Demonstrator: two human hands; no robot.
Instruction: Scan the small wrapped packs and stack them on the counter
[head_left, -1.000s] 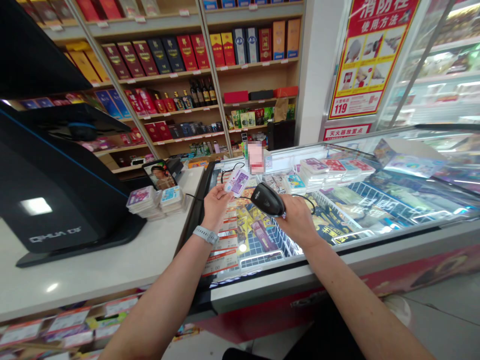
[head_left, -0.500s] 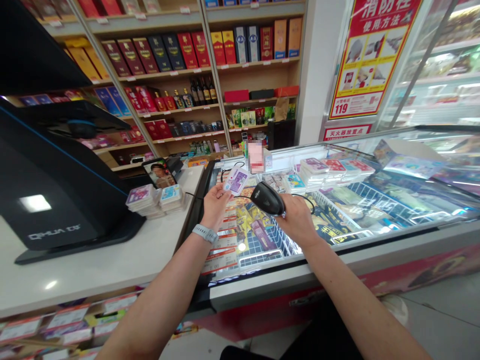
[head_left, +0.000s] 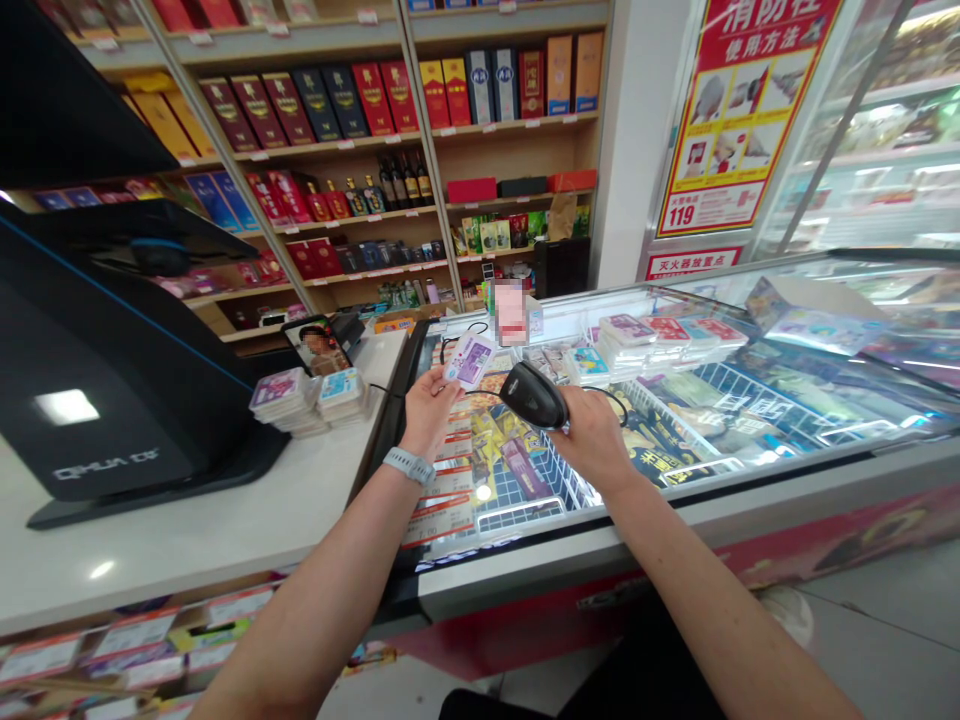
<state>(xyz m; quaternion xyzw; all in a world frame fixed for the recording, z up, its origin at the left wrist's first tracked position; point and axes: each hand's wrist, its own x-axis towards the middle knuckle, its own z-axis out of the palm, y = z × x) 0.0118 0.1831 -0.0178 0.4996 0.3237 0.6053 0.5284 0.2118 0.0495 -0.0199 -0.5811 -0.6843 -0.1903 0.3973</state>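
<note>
Between the fingers of my left hand (head_left: 429, 412) is a flat white-and-purple packet (head_left: 469, 362), tilted with its printed face up. My right hand (head_left: 594, 432) grips a black barcode scanner (head_left: 534, 394) by its handle, its head pointing left toward the packet with a small gap between them. Both hands are above the glass top of a chest freezer (head_left: 450, 585). Similar flat packs are stacked on the freezer (head_left: 627, 330), and two more stacks of packs (head_left: 285, 392) stand on the white counter at the left.
A black checkout terminal (head_left: 127, 400) stands on the white counter (head_left: 225, 545). Wire baskets (head_left: 525, 510) with wrapped goods lie under the freezer glass. An open carton (head_left: 825, 315) rests at its right. Shelves of boxed bottles (head_left: 315, 105) line the back wall.
Almost nothing differs. The packet and both hands keep nearly the same place, with only a very slight shift of the view.
</note>
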